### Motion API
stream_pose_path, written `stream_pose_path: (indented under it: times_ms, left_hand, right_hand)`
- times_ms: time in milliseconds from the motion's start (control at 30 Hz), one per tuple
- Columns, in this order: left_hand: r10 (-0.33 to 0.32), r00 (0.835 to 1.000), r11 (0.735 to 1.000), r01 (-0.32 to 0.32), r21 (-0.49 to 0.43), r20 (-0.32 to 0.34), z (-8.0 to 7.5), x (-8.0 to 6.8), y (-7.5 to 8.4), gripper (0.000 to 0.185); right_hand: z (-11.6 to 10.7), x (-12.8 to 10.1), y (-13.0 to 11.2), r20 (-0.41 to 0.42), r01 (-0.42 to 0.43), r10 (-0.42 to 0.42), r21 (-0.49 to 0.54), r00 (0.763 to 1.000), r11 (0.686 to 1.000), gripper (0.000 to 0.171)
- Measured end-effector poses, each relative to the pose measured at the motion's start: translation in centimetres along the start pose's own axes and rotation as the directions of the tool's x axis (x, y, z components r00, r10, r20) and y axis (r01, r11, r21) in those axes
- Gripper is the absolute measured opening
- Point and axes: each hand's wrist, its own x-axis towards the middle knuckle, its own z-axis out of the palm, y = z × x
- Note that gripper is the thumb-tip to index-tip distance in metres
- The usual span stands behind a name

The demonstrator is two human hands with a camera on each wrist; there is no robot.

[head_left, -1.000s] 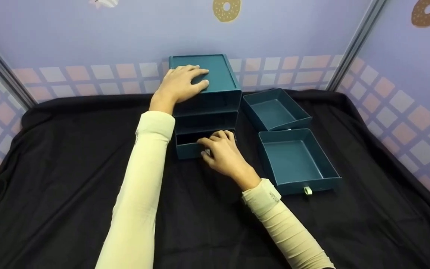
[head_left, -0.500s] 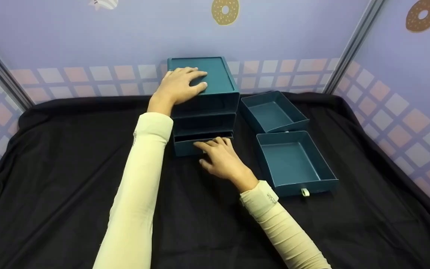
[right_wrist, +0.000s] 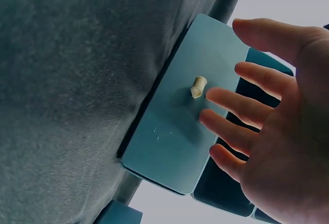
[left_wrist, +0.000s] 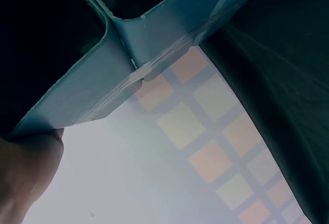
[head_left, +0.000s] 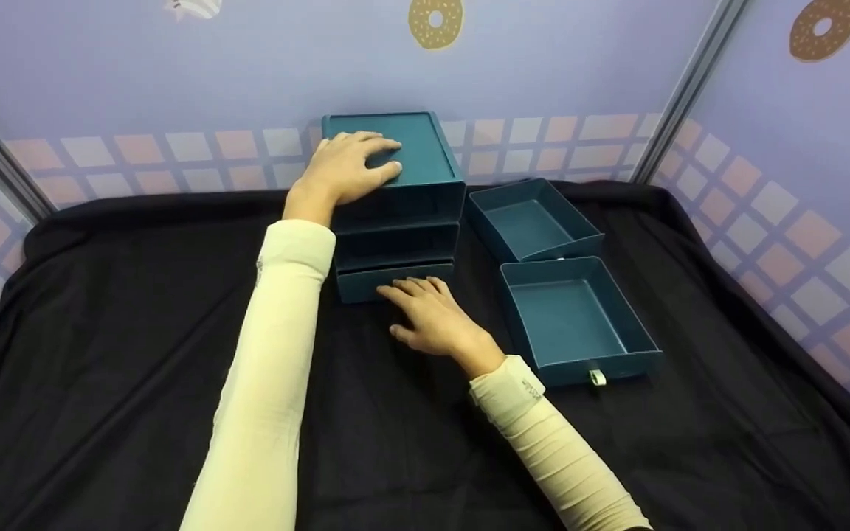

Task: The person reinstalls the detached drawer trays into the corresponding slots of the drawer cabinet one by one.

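My left hand (head_left: 347, 168) lies flat, fingers relaxed, atop the teal three-tier cardboard drawer cabinet (head_left: 394, 203) near the black-draped table's (head_left: 100, 310) back edge, bracing it. My right hand (head_left: 431, 318), fingers straight and slightly apart, touches the bottom teal drawer's front (right_wrist: 180, 126) beside its small cream pull tab (right_wrist: 198, 87), holding nothing.

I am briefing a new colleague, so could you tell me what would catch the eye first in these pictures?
A teal drawer cabinet stands at the back of the black cloth, the left hand flat on its top. The right hand spreads its fingers against the bottom drawer. Two empty drawers lie right of the cabinet.

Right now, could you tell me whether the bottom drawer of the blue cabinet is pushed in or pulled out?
Pushed in: the bottom drawer sits about flush with the cabinet front, right hand fingers against it.
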Motion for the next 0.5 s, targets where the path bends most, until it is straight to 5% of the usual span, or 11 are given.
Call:
stream_pose_path:
  times_ms: [500]
  left_hand:
    - [-0.009, 1.0, 0.999, 0.01, -0.048, 0.007, -0.34, -0.15, -0.23, 0.06]
  right_hand:
    - [0.51, 0.18, 0.43, 0.072, -0.043, 0.041, 0.026, 0.997, 0.999, 0.063]
